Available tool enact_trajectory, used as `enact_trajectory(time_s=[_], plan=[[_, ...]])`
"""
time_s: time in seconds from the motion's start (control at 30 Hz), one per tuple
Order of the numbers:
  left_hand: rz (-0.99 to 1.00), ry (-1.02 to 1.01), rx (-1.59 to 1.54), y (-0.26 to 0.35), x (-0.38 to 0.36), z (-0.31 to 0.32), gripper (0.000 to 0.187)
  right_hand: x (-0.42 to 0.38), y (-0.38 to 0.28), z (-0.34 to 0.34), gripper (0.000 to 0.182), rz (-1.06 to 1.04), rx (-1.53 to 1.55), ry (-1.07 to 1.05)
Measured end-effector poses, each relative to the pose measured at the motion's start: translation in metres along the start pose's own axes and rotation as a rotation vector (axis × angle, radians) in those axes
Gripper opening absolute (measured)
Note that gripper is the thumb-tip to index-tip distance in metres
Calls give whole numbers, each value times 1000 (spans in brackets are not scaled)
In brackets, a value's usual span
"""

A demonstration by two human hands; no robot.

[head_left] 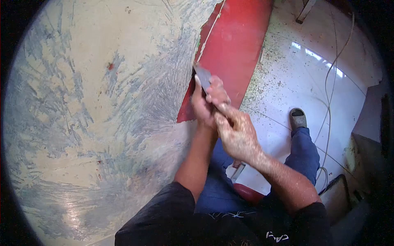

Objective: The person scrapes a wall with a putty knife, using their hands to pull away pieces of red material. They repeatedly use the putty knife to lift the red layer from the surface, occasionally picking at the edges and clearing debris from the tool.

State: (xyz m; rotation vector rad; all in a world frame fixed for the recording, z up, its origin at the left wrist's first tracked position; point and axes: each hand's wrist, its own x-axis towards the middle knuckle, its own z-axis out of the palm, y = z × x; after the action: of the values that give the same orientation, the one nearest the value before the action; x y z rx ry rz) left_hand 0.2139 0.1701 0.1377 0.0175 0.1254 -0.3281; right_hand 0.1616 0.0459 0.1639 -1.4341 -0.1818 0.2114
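Note:
A scraper with a flat metal blade (202, 76) has its tip at the boundary between a cream-and-grey streaked surface (123, 82) and a smooth red strip (236, 45). My left hand (202, 104) is closed around the blade's lower part, its thumb along one side and its fingers curled on the other. Just behind it, my right hand (238, 133) is shut in a fist around the handle end, which the fingers mostly hide. Both hands touch each other. A thin pale ridge runs along the red strip near the ragged edge of the streaked layer.
White floor tiles (283, 94) at the right carry scattered greenish crumbs beside the red strip. A cable (327, 88) curves across them. My foot in a grey shoe (298, 119) rests there. A red rounded seat-like object (249, 194) shows between my legs.

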Motion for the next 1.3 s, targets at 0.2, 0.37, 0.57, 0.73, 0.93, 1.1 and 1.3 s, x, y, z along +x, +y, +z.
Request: enact_trajectory(time_s=[0.2,0.37,0.57,0.73,0.93,1.1,1.3], plan=[[77,101,35,-11,3,5,36,6,-8,-16,30,114,-1,-118],[100,111,76,-5,1,-4,37,11,-26,-22,30,284,29,-236],[85,101,31,-10,-1,1,35,-1,-1,-5,29,95,-9,-28],[30,61,-42,-6,3,-5,35,-2,0,-1,28,166,14,-30],[33,34,-67,-8,-1,3,36,-2,-9,2,26,177,38,-26],[57,61,-22,-6,0,3,35,-4,-5,5,29,180,43,-6],[69,72,6,-6,6,1,35,-2,-6,5,32,166,68,20]])
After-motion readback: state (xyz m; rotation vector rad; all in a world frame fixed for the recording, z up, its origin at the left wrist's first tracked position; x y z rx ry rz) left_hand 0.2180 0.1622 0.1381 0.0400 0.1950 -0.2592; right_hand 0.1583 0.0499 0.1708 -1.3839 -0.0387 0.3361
